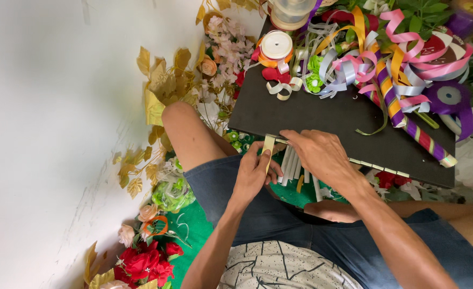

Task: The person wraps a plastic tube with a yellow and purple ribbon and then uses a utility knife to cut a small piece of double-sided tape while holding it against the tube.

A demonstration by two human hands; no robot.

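My left hand (pixel 255 171) pinches a pale yellow ribbon strip (pixel 268 145) at the near edge of a black board (pixel 322 115). My right hand (pixel 316 152) rests on that same edge just to the right, fingers bent over the strip's top end. Under both hands lies a bundle of white sticks (pixel 292 168) on green cloth. On the board's far side sit a white-and-orange ribbon roll (pixel 276 47), a heap of curled ribbons (pixel 375 59) in pink, purple, orange and silver, and a striped wrapped stick (pixel 413 128).
My bare knees and denim shorts (pixel 279 214) frame the work. Gold leaves (pixel 161 85), pink blossoms (pixel 223 43) and red roses (pixel 145 262) lie along the white wall at left. A purple ribbon spool (pixel 450 96) sits at the right.
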